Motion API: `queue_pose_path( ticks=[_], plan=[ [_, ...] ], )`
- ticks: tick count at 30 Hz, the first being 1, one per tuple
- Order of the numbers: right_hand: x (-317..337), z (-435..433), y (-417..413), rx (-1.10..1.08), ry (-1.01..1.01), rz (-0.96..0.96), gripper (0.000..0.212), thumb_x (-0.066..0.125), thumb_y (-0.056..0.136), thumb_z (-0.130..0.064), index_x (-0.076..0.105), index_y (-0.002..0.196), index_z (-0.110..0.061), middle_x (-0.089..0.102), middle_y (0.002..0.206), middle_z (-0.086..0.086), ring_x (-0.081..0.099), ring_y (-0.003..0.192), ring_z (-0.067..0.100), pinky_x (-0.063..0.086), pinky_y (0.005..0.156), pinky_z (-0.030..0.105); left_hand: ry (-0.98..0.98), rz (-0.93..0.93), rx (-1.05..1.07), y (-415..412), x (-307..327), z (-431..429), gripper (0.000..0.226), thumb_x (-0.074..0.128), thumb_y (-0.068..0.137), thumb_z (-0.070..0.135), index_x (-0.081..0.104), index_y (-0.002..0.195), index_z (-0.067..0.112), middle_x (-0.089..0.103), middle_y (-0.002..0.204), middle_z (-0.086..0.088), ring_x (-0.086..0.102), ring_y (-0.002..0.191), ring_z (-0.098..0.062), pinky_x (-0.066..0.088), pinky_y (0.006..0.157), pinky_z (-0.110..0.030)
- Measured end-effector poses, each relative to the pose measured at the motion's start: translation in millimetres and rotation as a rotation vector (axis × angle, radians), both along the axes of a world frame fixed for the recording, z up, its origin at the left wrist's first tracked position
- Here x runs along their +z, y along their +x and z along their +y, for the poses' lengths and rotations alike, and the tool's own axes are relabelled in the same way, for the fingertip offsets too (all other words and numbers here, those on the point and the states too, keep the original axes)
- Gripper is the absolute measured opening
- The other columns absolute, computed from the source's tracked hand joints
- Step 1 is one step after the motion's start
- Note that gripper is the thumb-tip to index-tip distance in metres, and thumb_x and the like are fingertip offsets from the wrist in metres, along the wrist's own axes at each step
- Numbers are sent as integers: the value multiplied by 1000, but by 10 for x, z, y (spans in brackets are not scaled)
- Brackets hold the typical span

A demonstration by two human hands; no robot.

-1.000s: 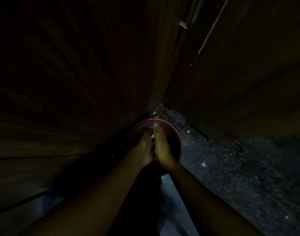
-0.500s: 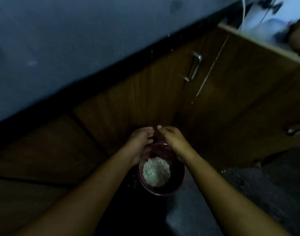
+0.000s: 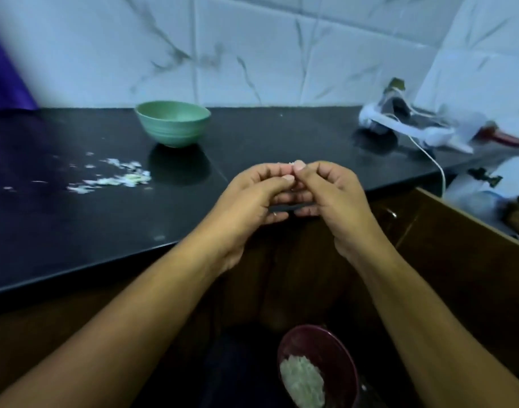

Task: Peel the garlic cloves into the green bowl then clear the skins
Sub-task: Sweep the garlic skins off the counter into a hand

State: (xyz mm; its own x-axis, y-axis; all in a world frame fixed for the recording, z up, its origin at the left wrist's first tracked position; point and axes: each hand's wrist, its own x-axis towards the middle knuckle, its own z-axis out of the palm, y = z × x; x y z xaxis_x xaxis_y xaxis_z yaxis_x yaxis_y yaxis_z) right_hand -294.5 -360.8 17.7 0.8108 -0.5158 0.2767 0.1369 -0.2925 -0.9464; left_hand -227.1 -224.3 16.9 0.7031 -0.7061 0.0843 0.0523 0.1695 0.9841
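Observation:
My left hand (image 3: 252, 195) and my right hand (image 3: 329, 192) are raised together over the counter's front edge. Their fingers are curled, and the thumb and fingertips of one hand touch those of the other. Nothing shows plainly between them. The green bowl (image 3: 173, 122) stands upright at the back of the black counter (image 3: 75, 225), well beyond my hands; its inside is hidden. Loose garlic skins (image 3: 114, 178) lie scattered on the counter left of the bowl. Low between my forearms is a dark red container (image 3: 340, 348) with a heap of pale skins (image 3: 302, 381) inside.
A white appliance with a cord (image 3: 405, 125) lies at the counter's back right corner. Brown cupboard doors (image 3: 458, 275) run below the counter, and one stands open at the right. A marbled tile wall (image 3: 252, 48) backs the counter.
The view has risen from the dark floor and cupboard to the counter. My hands have lifted from the red container's rim to counter height, and stayed together.

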Motion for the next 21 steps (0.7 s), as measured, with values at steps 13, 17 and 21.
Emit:
queue_pose_path(
  ticks=[13,17,21],
  plan=[
    [-195,1275,1653,401,-1016,439,114,46,84,-85,15,163,-9,17,171,8,17,157,25,15,126,36,214,-352,742,1282,56,2045,16,63,102,18,71,115,18,73,103,7,64,86,7,48,80,-12],
    [-202,1567,2145,430,-1127,493,118,27,85,-90,5,164,-5,6,173,10,5,160,24,7,129,41,437,-390,848,1531,-20,2447,24,61,102,40,70,119,25,71,109,14,67,104,-8,49,87,-23],
    [-195,1762,2715,447,-1143,481,108,27,92,-84,5,164,-5,6,172,11,5,160,26,7,129,41,651,-417,823,1719,-100,2617,57,53,101,57,59,142,18,64,134,6,60,121,-15,45,100,-31]
  ],
)
